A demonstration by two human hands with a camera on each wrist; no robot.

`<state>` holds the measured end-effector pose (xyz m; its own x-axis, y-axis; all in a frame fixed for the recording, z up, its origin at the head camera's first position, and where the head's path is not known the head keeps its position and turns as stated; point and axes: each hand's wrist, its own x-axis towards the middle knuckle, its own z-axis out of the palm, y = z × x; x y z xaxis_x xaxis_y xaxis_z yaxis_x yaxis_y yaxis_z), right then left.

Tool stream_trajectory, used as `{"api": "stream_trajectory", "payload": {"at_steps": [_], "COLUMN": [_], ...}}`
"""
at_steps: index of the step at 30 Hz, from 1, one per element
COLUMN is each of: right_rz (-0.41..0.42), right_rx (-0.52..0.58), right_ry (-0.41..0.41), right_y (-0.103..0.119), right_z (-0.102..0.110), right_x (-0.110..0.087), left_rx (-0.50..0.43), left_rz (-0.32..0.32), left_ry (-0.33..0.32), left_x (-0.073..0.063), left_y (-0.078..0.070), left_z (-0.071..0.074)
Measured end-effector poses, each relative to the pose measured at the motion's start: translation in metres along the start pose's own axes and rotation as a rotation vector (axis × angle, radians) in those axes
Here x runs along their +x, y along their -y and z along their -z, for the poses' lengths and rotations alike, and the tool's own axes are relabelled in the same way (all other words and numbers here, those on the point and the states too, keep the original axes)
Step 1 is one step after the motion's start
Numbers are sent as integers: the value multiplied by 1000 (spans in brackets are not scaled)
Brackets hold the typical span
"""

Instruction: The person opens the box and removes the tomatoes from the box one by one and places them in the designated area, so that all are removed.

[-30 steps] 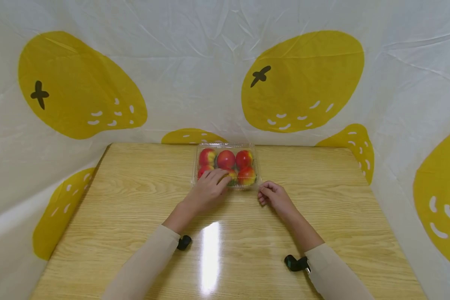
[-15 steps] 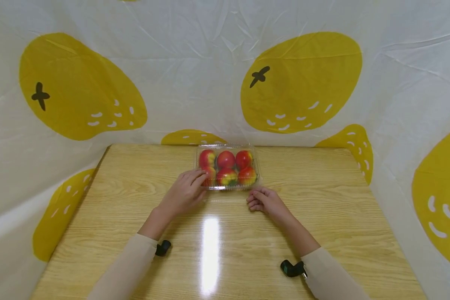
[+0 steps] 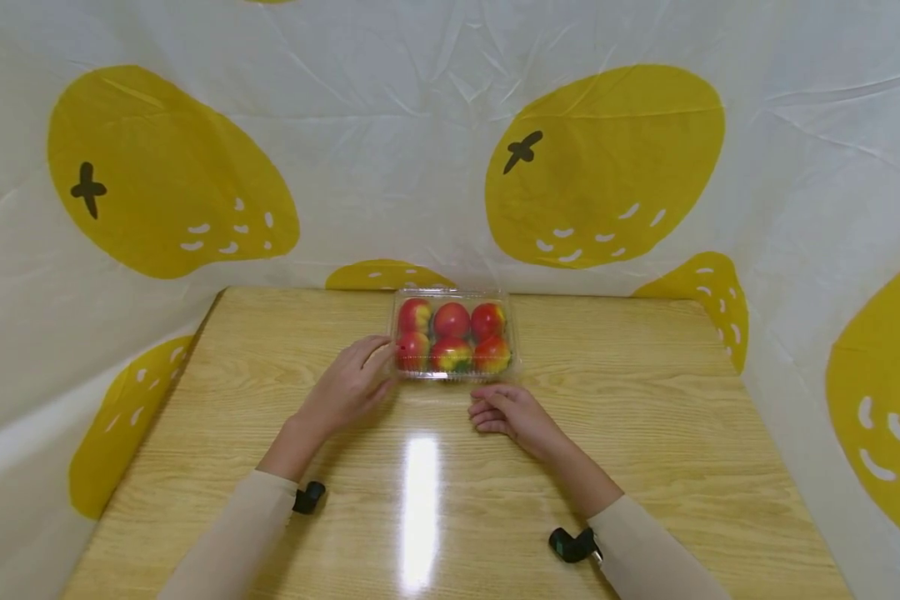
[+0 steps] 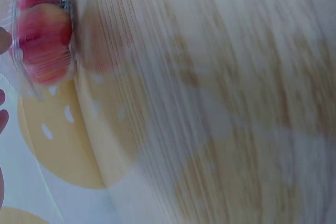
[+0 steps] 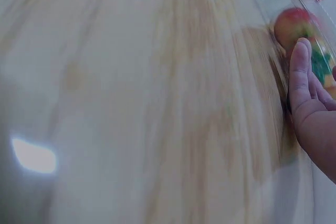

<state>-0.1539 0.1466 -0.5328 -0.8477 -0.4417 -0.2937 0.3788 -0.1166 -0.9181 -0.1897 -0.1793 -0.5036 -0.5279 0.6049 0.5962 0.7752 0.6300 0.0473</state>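
Observation:
A clear plastic clamshell box (image 3: 453, 377) stands at the back middle of the table with its lid down. Inside it sit several red and yellow apples (image 3: 452, 320) in two rows. My left hand (image 3: 347, 382) is at the box's front left corner, fingers relaxed; whether the fingertips touch the plastic I cannot tell. In front of the box, near the wood, hangs my right hand (image 3: 516, 417) with loosely curled fingers and nothing in its grasp. The right wrist view shows its thumb (image 5: 300, 72) extended beside the box.
The wood-grain table (image 3: 645, 400) carries the box near its back edge. Behind and at both sides hangs a white cloth (image 3: 390, 167) printed with big yellow fruit. A bright light reflection (image 3: 420, 517) lies on the tabletop. Black wrist cameras (image 3: 573, 544) sit at the sleeves.
My left hand has slid off the box's top to its left front corner, uncovering the front row of apples. My right hand has moved left and slightly nearer me.

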Motion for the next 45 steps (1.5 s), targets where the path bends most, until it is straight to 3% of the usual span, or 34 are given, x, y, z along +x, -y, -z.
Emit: {"api": "stream_trajectory", "payload": {"at_steps": [12,19,28,35,45], "right_rz": [-21,-3,11,23,59], "right_rx": [-69,-33,20,42,53], "right_ry": [72,66,63,39,31], "right_y": [-1,-7,-12,-12,-16], "right_z": [-45,-70,-91,-96,-95], "right_x": [29,52,68,71,71], "left_rx": [-79,-77,-60,-32,95], "left_rz": [96,32,1,-48,-188], "left_ry": [7,-5,5,13,22], "left_x": [-12,-14,-15,-15,-12], "left_y": [5,8,11,11,6], "left_z": [2,-1,-1,2,-1]}}
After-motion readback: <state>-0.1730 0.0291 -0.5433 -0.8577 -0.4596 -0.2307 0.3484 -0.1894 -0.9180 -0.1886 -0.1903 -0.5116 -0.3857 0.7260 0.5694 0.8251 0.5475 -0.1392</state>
